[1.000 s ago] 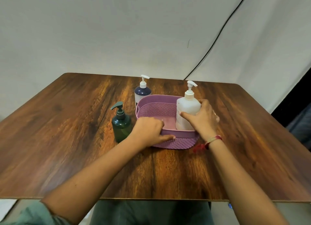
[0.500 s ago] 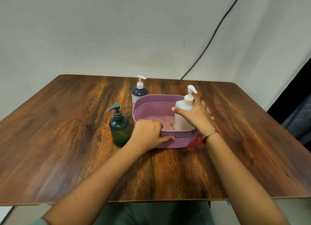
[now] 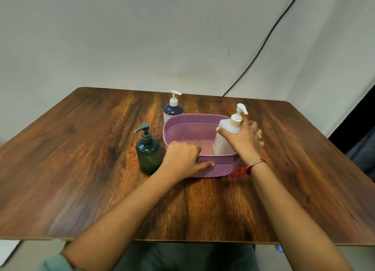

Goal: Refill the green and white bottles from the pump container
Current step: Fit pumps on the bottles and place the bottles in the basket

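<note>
A green bottle (image 3: 149, 153) is seen upright on the wooden desk (image 3: 81, 149), just left of a purple basket (image 3: 188, 119). The basket's near rim is gripped by the left hand (image 3: 182, 161), with the fingers curled over it. The pump container (image 3: 173, 110), dark at the top, is stood behind the basket's far left corner. The white bottle (image 3: 226, 137), its faint print too blurred to be read, is held tilted in the basket's right end, gripped at the shoulder by the right hand (image 3: 245, 141).
</note>
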